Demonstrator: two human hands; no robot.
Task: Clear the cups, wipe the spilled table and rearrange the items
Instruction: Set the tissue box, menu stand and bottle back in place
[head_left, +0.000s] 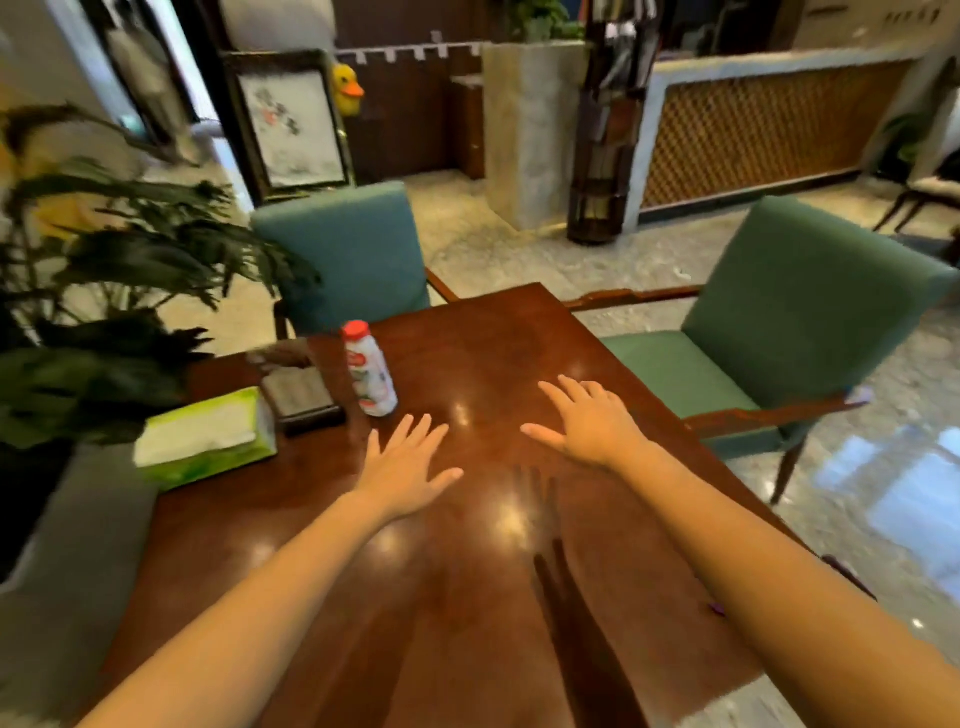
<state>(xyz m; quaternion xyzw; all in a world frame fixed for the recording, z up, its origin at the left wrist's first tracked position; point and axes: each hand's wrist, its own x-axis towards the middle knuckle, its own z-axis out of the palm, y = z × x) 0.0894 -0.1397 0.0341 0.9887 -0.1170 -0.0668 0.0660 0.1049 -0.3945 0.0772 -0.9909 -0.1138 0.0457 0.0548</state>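
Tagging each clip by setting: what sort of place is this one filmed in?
Probably a cafe or hotel lounge, not a home: a polished wooden table with green armchairs around it, a long lattice-fronted service counter behind, and a framed sign on a stand beside a marble floor.

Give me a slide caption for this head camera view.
Both open hands, left hand and right hand, spread above a glossy brown wooden table beside a red-capped white bottle.

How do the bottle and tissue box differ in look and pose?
The bottle stands upright, tall and narrow; the tissue box lies flat, low and wide. The bottle is white with a red cap; the tissue box is green and white. The bottle sits nearer the left hand; the tissue box is at the table edge. Neither is held.
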